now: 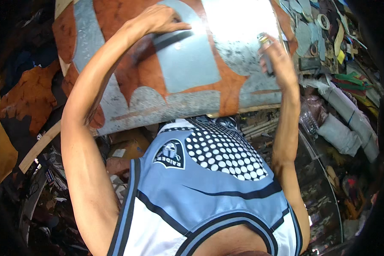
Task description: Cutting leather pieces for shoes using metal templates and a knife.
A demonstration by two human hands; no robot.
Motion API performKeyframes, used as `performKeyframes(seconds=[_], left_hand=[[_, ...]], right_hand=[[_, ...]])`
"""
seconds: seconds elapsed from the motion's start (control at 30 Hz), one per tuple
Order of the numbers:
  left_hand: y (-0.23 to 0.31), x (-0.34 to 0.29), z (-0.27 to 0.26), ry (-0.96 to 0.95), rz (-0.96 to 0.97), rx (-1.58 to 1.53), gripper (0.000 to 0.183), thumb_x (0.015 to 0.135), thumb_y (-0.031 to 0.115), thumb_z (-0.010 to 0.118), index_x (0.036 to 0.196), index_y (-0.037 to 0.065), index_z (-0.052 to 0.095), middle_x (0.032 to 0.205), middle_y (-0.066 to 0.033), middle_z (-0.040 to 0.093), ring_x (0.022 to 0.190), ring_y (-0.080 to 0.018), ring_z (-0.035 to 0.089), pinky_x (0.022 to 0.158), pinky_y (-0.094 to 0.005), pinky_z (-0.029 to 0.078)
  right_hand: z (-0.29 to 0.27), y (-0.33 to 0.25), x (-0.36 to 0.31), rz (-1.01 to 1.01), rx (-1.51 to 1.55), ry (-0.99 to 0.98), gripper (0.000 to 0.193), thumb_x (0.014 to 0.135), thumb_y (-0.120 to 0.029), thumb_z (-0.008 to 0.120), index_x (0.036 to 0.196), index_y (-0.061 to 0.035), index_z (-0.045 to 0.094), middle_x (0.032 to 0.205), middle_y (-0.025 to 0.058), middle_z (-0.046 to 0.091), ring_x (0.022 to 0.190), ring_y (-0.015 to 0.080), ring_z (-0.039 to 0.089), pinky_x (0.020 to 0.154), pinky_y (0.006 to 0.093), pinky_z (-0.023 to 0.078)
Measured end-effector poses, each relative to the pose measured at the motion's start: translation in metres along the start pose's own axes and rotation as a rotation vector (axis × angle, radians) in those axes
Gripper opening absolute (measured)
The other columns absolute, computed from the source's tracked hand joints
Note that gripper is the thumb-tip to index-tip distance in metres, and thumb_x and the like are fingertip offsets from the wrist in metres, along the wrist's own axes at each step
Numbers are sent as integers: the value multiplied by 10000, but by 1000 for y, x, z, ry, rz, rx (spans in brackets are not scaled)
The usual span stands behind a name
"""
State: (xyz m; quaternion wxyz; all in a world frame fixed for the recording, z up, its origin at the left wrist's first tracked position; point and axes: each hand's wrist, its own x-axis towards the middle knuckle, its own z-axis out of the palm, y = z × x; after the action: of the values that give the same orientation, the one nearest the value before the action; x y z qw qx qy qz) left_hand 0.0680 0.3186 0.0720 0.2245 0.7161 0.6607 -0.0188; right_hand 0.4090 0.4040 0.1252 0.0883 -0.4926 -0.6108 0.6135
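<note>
On the work board lies a brown hide (147, 77) with several grey, flat pattern-shaped pieces spread over it. My left hand (158, 19) is over the upper part of a long grey panel (185, 66), with one digit stretched out to the right and a dark shadow below it. I see nothing held in it, though some fingers are partly hidden. My right hand (279, 59) is closed round a small dark tool (268, 64) with a shiny brass-coloured end, whose exact kind I cannot make out. That hand is by the right edge of a mottled pale piece (234, 49), which glares white at the top.
Loose cut scraps and a tape roll (323, 21) lie at the far right. Wrapped grey rolls (350, 115) lean beside my right forearm. Leather offcuts (27, 94) and a wooden strip (40, 147) are at the left. The board's near edge is just past my lap.
</note>
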Motion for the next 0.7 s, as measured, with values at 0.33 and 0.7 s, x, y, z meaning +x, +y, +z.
performKeyframes(seconds=[0.33,0.7], left_hand=[[-40,59,-47,-687,-215,-637,751,853,687,555,1316,97,602,1494,-137,438,1332,-326,447,1097,-513,335],[-49,56,-46,-661,-30,-495,680,852,628,574,1275,98,622,1432,-136,474,1281,-321,477,1057,-500,361]], right_hand=[[246,-13,53,-586,-495,288,336,914,-183,622,1166,39,641,998,286,673,920,426,669,813,447,525],[270,-27,80,-397,-639,391,363,887,-199,600,1087,98,658,852,337,660,852,462,678,804,472,532]])
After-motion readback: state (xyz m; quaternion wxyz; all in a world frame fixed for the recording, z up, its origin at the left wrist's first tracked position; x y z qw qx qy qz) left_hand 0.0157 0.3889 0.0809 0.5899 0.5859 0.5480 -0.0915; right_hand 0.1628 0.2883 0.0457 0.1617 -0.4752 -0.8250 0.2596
